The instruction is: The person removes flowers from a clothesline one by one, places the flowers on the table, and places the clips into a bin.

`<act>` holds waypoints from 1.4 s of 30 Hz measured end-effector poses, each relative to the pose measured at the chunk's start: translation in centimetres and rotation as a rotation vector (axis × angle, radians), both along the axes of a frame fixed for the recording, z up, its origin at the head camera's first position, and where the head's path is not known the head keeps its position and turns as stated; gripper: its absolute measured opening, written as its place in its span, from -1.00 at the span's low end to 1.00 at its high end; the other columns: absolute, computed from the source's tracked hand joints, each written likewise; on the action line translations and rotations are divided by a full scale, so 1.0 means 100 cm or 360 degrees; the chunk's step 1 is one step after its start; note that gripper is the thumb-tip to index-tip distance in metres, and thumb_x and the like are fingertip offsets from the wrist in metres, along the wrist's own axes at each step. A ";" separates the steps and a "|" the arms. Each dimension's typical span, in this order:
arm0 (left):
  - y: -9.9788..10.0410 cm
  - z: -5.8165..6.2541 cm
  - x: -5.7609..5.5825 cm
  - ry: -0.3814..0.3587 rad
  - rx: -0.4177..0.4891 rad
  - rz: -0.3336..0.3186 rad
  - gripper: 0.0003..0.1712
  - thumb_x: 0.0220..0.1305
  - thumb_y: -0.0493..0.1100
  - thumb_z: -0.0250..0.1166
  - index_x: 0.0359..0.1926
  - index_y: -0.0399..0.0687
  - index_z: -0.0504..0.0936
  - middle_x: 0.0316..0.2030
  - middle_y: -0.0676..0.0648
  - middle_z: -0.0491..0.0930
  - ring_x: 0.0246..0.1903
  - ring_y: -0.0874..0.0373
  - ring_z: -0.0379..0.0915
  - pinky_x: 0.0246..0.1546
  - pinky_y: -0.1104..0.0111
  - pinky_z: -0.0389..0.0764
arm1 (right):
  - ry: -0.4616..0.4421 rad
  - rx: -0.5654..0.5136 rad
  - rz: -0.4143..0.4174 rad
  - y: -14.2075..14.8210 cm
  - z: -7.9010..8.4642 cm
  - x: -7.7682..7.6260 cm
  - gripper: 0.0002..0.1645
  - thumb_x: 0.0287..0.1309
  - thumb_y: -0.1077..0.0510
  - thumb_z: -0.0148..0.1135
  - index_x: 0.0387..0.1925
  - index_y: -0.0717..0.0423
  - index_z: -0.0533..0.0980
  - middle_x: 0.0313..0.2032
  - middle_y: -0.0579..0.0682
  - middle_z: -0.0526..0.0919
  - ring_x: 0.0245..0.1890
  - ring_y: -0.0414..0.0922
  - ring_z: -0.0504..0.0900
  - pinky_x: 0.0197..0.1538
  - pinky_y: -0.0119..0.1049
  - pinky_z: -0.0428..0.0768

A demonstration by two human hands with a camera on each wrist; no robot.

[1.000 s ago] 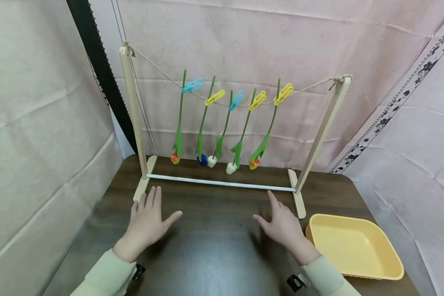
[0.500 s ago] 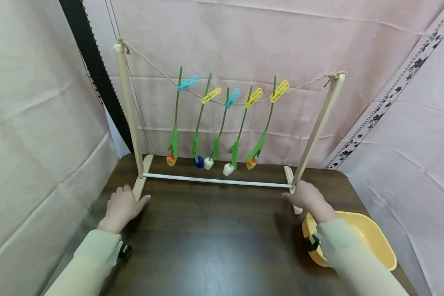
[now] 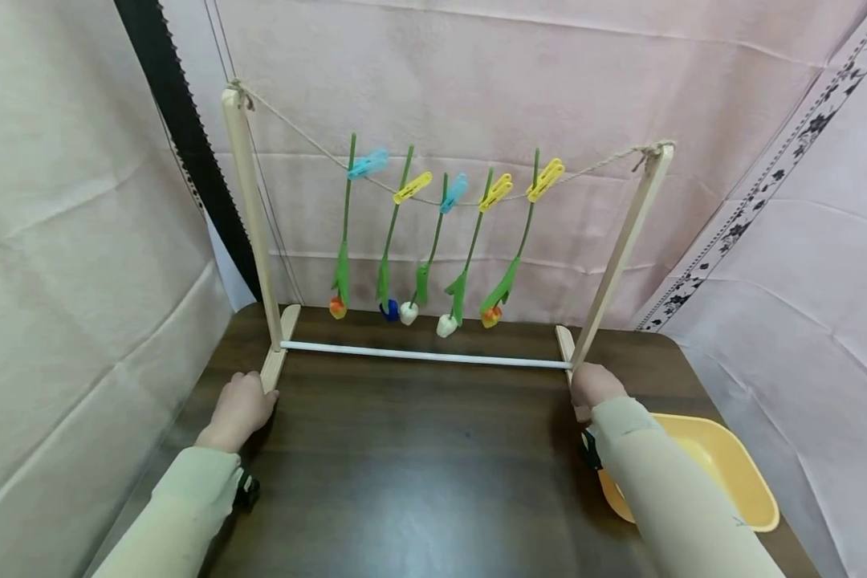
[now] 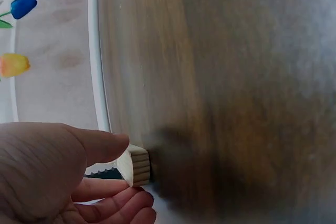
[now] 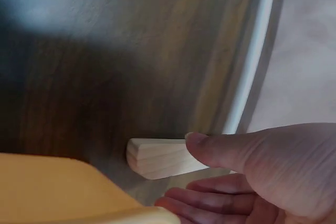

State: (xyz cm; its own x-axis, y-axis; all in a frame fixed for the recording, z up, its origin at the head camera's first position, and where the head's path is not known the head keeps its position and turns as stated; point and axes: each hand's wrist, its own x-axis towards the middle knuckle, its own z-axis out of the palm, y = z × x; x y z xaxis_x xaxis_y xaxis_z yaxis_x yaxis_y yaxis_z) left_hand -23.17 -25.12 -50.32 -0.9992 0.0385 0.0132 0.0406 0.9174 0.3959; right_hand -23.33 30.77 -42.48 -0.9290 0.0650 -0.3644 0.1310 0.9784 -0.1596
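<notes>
A wooden rack (image 3: 614,257) stands at the back of the table, with two posts, a white crossbar (image 3: 419,355) and a rope (image 3: 303,132) between the post tops. Several artificial tulips (image 3: 502,286) hang heads down from the rope by blue and yellow clothespins (image 3: 413,187). My left hand (image 3: 238,411) grips the front end of the rack's left foot (image 4: 137,166), thumb on one side and fingers on the other. At the right foot (image 5: 161,158), my right hand (image 3: 596,387) does the same, its thumb on the foot and its fingers curled along the far side.
A yellow plastic basin (image 3: 715,457) sits on the table's right side, partly covered by my right forearm and close beside my right hand. The dark wooden table (image 3: 419,466) has pale cloth (image 3: 477,72) hanging behind it and at both sides.
Both hands have moved outward from above the table, fingers spread, to the front ends of the rack's feet, and now grip them. The rack has barely shifted in view.
</notes>
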 end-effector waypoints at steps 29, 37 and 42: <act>-0.009 -0.007 -0.001 0.0110 -0.0042 0.0061 -0.74 0.23 -0.30 0.20 -0.34 -0.55 0.46 -0.46 -0.36 0.36 -0.50 -0.26 0.38 -0.41 -0.07 0.47 | 0.0139 -0.0064 -0.0180 -0.013 -0.028 0.000 -0.70 0.34 0.31 -0.07 -0.29 0.47 0.54 -0.71 0.07 0.54 -0.67 -0.02 0.53 -0.61 -0.22 0.50; -0.019 -0.002 0.015 0.0038 -0.0020 0.0120 -0.73 0.25 -0.28 0.19 -0.29 -0.54 0.46 -0.44 -0.34 0.34 -0.52 -0.21 0.37 -0.48 -0.02 0.46 | 0.0158 -0.0011 -0.0090 -0.025 -0.031 0.003 -0.74 0.27 0.38 -0.05 -0.27 0.52 0.54 -0.58 0.17 0.51 -0.62 0.03 0.53 -0.57 -0.18 0.55; -0.023 -0.004 0.024 0.0061 -0.0026 0.0133 -0.71 0.24 -0.28 0.21 -0.27 -0.56 0.45 -0.43 -0.34 0.35 -0.49 -0.23 0.38 -0.46 -0.03 0.46 | 0.0152 0.0007 -0.0068 -0.032 -0.032 0.009 -0.72 0.29 0.38 -0.08 -0.21 0.55 0.52 -0.49 0.24 0.52 -0.55 0.05 0.51 -0.50 -0.15 0.55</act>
State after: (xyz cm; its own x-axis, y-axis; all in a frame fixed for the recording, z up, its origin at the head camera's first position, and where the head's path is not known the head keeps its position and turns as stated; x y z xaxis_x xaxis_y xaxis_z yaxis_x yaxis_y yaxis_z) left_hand -20.75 -27.39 -50.71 -0.9977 -0.0447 0.0513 -0.0219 0.9246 0.3804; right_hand -22.46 27.60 -45.67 -0.9558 0.1067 -0.2740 0.1572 0.9729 -0.1694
